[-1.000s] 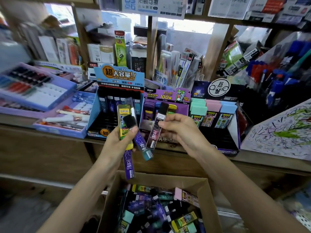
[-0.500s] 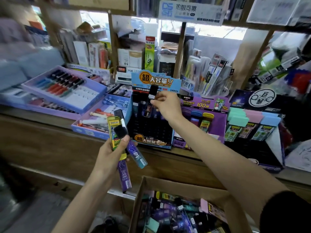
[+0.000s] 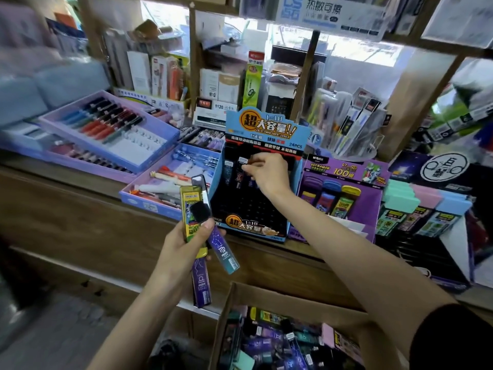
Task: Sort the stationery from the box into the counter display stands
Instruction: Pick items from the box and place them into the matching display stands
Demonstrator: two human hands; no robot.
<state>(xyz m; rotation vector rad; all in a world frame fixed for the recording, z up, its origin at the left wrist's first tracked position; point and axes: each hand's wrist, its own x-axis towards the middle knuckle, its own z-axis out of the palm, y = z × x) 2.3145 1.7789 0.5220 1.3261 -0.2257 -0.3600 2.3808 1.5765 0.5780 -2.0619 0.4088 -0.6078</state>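
Purple tray on the far left holds a row of pens. Left hand is clutching a bunch of lead cases in front of the counter. Right hand pinches a dark lead case in the top row of the blue stand, marked "24PCS" and "0.7MM". Purple stand next door says "100". Cardboard box below is full of more cases.

On the wooden counter stands the blue-and-black cardboard display stand; just right of it, the purple cardboard display stand; below, before the counter, the brown cardboard box; the left hand holds slim plastic lead tubes before the first stand's lower left corner; the right hand pinches a dark plastic tube in its upper row.
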